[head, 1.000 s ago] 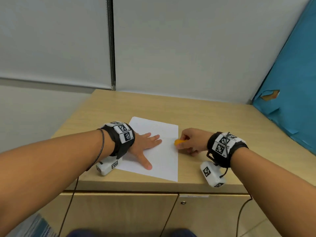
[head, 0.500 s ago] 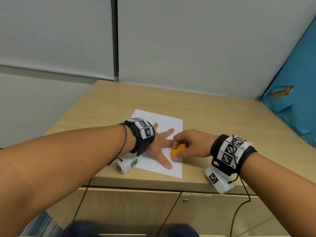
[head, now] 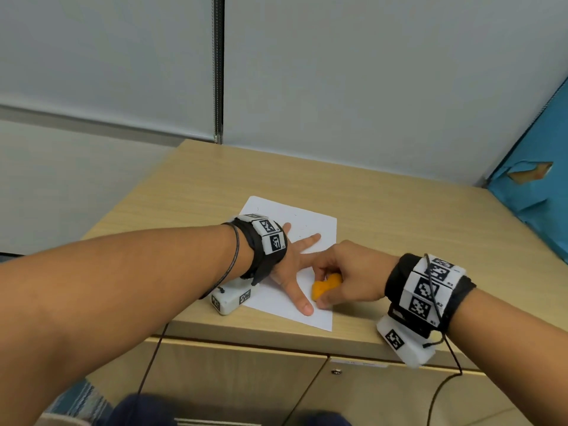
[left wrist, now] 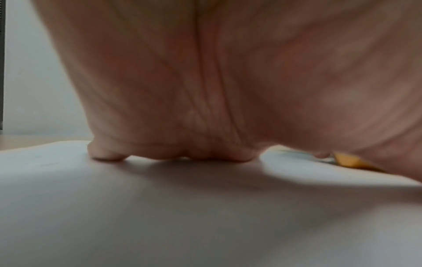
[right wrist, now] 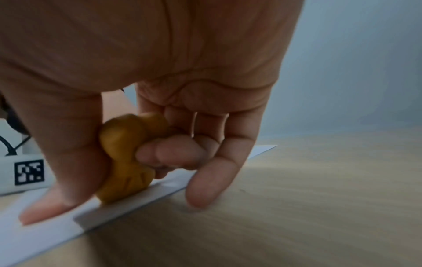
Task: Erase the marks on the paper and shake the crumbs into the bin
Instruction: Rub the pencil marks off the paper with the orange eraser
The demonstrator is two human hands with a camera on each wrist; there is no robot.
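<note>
One white rectangular paper sheet [head: 310, 222]. One lumpy orange eraser [head: 324, 287]. Two bare hands: left hand [head: 292, 256], right hand [head: 350, 273]. Two black wristbands with white coded tags, one per wrist. One light wooden cabinet top [head: 399, 229].

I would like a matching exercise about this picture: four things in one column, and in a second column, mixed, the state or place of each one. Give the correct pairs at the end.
Column 1
1. left hand
2. right hand
3. orange eraser
4. white paper

Column 2
A. lies flat on the wooden cabinet top
B. pinched between thumb and fingers, its lower end on the sheet
C. fingers spread, pressed flat on the sheet
D. fingers curled around a small orange thing

Pairs: 1-C, 2-D, 3-B, 4-A
</note>
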